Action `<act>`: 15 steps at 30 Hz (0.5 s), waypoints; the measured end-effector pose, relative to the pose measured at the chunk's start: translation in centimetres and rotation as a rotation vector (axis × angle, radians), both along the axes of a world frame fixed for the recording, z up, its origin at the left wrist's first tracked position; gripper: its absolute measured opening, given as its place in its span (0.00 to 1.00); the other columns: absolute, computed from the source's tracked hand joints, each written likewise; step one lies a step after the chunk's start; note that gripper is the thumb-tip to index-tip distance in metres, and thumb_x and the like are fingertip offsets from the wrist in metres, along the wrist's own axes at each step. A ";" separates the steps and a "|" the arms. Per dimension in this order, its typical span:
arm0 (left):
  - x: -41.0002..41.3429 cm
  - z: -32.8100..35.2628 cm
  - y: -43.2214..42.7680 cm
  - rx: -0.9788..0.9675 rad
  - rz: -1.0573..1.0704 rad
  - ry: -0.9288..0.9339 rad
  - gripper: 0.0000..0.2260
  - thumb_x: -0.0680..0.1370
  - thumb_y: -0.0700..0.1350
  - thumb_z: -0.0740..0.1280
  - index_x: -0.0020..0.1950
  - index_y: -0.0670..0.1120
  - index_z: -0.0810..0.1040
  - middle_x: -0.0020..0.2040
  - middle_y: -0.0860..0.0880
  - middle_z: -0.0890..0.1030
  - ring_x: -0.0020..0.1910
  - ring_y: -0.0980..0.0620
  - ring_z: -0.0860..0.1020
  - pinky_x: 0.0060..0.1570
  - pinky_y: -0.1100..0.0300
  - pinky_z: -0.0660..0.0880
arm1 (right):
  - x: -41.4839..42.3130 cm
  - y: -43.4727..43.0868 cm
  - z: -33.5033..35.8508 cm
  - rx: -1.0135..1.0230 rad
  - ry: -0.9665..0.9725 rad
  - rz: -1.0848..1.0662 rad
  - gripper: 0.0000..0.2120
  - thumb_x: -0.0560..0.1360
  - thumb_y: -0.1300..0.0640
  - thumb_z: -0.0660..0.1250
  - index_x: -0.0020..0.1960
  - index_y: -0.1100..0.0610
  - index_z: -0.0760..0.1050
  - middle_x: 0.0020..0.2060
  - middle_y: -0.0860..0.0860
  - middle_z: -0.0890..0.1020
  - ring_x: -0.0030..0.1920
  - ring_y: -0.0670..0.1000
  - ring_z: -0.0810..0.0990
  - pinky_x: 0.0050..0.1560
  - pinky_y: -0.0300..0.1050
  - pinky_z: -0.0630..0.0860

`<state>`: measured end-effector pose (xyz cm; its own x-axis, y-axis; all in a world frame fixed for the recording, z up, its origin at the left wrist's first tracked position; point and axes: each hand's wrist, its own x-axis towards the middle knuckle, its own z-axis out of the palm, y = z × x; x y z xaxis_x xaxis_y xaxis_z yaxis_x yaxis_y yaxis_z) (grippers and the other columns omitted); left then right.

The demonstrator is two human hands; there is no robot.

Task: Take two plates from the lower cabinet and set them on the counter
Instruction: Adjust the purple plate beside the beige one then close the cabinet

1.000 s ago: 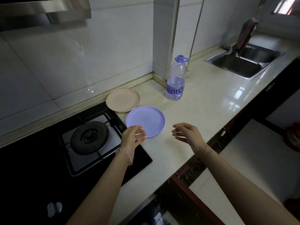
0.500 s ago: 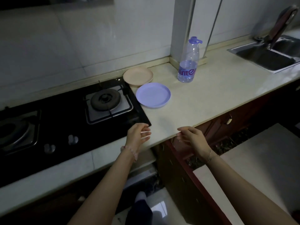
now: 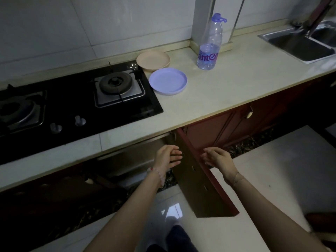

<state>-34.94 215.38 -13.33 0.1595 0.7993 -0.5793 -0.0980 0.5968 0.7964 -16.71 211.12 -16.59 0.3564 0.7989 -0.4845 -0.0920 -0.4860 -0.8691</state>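
Two plates lie on the pale counter [image 3: 227,91] beside the hob: a beige plate [image 3: 153,60] near the wall and a lilac plate [image 3: 168,81] just in front of it, their rims close together. Below the counter edge, the lower cabinet door [image 3: 201,177] stands open, swung out towards me. My left hand [image 3: 168,158] hangs empty on the left of that door, fingers apart. My right hand [image 3: 217,159] is on the door's right side, fingers loosely spread, holding nothing. Whether it touches the door's edge I cannot tell.
A black gas hob [image 3: 72,99] with two burners fills the counter's left. A clear water bottle [image 3: 211,42] stands behind the plates by a wall column. A steel sink [image 3: 300,44] sits at the far right. White floor tiles [image 3: 272,179] lie below.
Both hands have dropped from beside the lilac plate, past the counter edge, down to the open cabinet door. The view has pulled back and tilted down, showing the cabinet front and floor.
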 end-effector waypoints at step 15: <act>-6.9 -2.6 -5.8 -0.046 -0.130 0.022 0.08 0.79 0.43 0.58 0.51 0.41 0.75 0.45 0.45 0.79 0.46 0.49 0.79 0.49 0.56 0.77 | -3.0 -6.6 -3.0 -0.210 -0.345 -0.021 0.20 0.77 0.59 0.58 0.69 0.56 0.70 0.64 0.53 0.77 0.62 0.57 0.76 0.65 0.52 0.72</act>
<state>-41.81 209.59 -15.95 0.2474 0.7454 -0.6190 -0.0003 0.6389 0.7693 -19.74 204.54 -19.56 0.5416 0.6861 -0.4857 0.1761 -0.6576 -0.7325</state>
